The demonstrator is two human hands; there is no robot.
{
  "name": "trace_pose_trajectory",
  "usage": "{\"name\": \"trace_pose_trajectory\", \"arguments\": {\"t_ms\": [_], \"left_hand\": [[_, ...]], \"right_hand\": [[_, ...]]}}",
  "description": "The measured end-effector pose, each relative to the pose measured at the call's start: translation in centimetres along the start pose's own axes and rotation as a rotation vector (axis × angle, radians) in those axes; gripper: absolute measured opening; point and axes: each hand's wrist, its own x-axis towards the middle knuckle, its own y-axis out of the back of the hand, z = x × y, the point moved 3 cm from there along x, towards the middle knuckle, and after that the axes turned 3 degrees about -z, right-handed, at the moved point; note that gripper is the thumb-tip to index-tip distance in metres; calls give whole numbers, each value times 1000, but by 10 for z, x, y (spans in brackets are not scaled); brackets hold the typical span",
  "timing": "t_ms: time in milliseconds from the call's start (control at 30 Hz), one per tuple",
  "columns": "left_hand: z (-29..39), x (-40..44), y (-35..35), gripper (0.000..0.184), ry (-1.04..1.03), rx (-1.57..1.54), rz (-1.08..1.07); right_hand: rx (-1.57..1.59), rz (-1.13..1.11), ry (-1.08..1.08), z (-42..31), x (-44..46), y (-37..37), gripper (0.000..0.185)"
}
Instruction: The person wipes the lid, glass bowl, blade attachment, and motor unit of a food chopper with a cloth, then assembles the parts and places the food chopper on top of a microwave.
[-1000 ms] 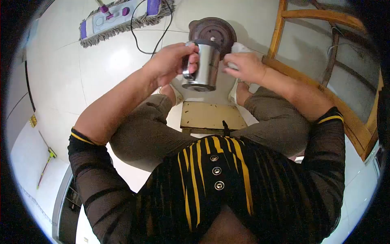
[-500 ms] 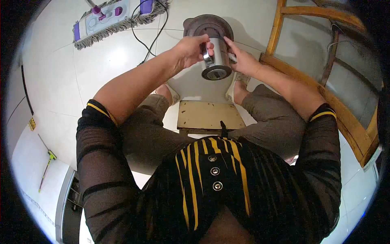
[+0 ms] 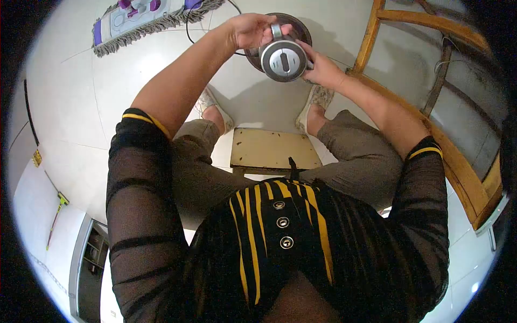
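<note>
A silver metal jug with a loop handle and a dark-rimmed round end is held out over the floor. This round end faces me and carries a dark slot in its middle. My left hand is closed around the handle at the top. On the right side of the jug, my right hand grips its body, with its fingertips partly hidden. A dark brown round basin-like thing stands on the floor behind the jug, mostly covered by it and my hands.
A mop head with grey fringe lies at the upper left, near a black cord. A wooden chair frame lies along the right. Between my legs is a low wooden stool. A green-and-red tool shows far left.
The jug has been tipped so its round end now faces me more fully, and it sits slightly higher in view. Both hands have kept their hold. My left foot has shifted outward.
</note>
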Motion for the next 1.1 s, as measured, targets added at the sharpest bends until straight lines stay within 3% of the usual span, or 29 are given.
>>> {"name": "trace_pose_trajectory", "arguments": {"t_ms": [100, 133, 167, 200, 300, 333, 367, 467, 600, 667, 767, 833, 967, 1033, 1100], "left_hand": [[8, 0, 2, 32, -22, -13, -3], [7, 7, 3, 34, -81, 21, 145], [12, 8, 9, 38, -48, -50, 23], [14, 8, 5, 30, -57, -62, 74], [21, 25, 1, 31, -118, -72, 136], [26, 33, 7, 32, -165, -63, 138], [29, 40, 15, 32, -173, -66, 140], [29, 60, 49, 33, -159, -185, -77], [7, 34, 9, 32, -275, -290, 78], [4, 24, 1, 30, -291, -312, 5], [-2, 16, -2, 34, -279, -395, -129], [-7, 19, 7, 33, -336, -319, 39], [-2, 17, 15, 31, -239, -305, -97], [4, 19, 21, 30, -200, -229, 254], [12, 31, 51, 30, -86, -217, 168]], "right_hand": [[-49, 48, 95, 3, 7, 1, 76], [-57, 31, 97, -1, 5, 3, 76], [-85, 51, 53, -4, 3, 7, 75], [-112, 72, 13, -9, 3, 9, 74], [-183, 143, -100, 0, 8, 15, 75], [-50, 123, 84, 9, 13, 18, 77], [-54, 116, 89, 23, 17, 20, 77], [-17, 117, 136, 24, 21, 21, 79], [-83, 112, 36, -3, 10, 20, 77], [-106, 105, 35, 6, 11, 20, 76], [-166, 106, 7, 14, 9, 20, 60], [-441, 104, -43, -4, -3, 24, 60], [-347, 172, 12, -18, -7, 17, 61], [-346, 182, 18, -17, -2, 16, 75], [-337, 171, 30, -20, -3, 18, 75]]}}
